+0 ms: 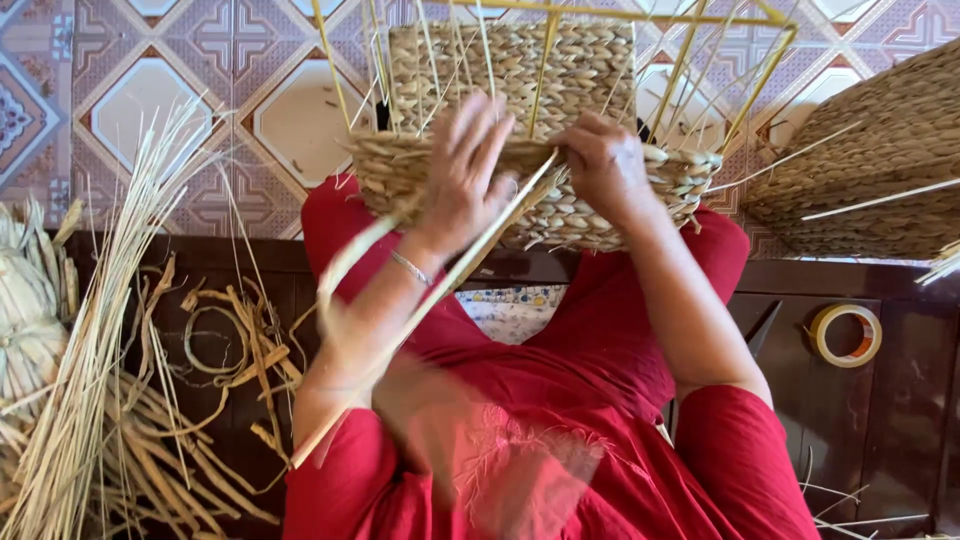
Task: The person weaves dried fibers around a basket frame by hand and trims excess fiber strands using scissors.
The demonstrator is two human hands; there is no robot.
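While my left hand pinches a pale flat straw strand and my right hand clamps the rim of the half-woven tan straw basket resting on my knees, I judge that I am weaving the rim, so next the strand needs tucking between the yellow upright stakes.

half-woven straw basket, on lap

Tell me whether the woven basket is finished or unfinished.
Unfinished: the woven straw basket has bare yellow stakes standing unwoven above its braided rim.
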